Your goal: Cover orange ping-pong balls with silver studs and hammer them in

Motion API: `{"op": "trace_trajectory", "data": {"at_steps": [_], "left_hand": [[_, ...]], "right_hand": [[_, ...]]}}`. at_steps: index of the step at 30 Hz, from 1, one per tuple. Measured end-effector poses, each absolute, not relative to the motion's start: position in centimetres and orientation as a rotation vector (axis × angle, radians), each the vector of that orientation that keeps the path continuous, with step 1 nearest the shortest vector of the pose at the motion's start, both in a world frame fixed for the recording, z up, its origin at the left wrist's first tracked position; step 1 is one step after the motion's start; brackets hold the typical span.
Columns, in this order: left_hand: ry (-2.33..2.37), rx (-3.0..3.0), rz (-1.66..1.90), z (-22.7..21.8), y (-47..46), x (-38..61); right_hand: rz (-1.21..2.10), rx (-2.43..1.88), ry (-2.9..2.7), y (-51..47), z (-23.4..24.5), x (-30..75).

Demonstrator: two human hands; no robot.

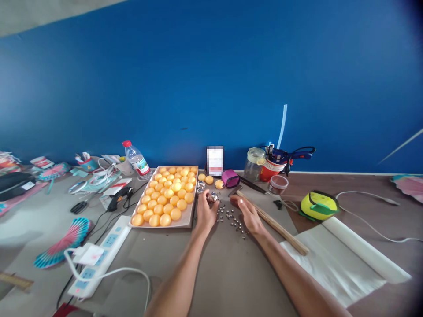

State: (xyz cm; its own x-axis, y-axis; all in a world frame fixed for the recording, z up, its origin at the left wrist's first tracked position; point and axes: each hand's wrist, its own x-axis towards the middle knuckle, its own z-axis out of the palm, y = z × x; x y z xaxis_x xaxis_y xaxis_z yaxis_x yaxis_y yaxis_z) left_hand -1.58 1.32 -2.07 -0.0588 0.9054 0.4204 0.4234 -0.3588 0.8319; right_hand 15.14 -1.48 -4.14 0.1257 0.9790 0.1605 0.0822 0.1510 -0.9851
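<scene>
the left hand is hiding part of a shiny lump. the upright screen is appearing pixelated. the lettering on the bottle label is blurring beyond reading. the left edge is cutting off a black case, the right edge a pink piece, the bottom edge a red object and both forearms.

Looked forward and down from the head, above and behind the grip of the left hand. Placed that grip just below mid-view, near enough to show both forearms leading up to it. Reached past the grip to the blue wall, and spread wide over the table on either side.
</scene>
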Motion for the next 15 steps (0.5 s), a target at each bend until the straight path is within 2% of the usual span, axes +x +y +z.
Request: {"op": "trace_trajectory", "data": {"at_steps": [15], "left_hand": [[1.409, 1.928, 1.306, -2.16, 1.31, -1.76]], "right_hand": [[0.953, -1.200, -1.237, -1.35, -4.00, 15.11]]}}
